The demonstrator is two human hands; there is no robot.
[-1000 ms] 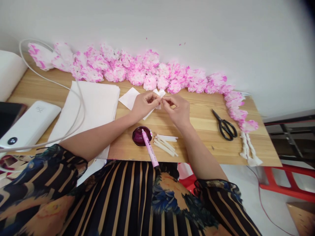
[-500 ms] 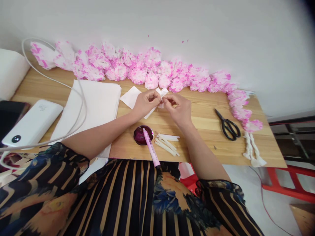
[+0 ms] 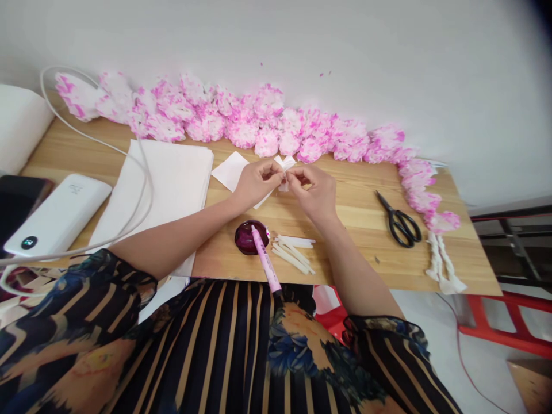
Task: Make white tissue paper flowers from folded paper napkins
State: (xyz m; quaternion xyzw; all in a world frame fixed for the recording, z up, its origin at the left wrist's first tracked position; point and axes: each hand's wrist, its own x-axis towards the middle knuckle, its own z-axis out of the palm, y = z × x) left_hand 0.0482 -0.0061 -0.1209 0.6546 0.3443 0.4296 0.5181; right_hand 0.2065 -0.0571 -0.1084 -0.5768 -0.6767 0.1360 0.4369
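Observation:
Between my two hands is a small piece of white paper (image 3: 285,163), gathered at its middle with its upper part fanned out. My left hand (image 3: 259,183) pinches it from the left, and my right hand (image 3: 314,191) pinches it from the right, fingertips nearly touching. Flat white paper squares (image 3: 230,170) lie partly under my left hand. Nearer to me, a pink marker (image 3: 266,261) leans on a round dark dish (image 3: 246,240). Several thin white sticks (image 3: 293,253) lie to the right of the dish.
Pink and white paper flowers (image 3: 241,129) line the wall side. Black scissors (image 3: 399,220) lie at the right. On the left are a stack of white sheets (image 3: 164,172), a white power bank (image 3: 60,215), a dark phone (image 3: 21,201) and a looping white cable (image 3: 92,138).
Both hands keep their pinch on the gathered paper, with only tiny finger movement. The whole view has shifted very slightly.

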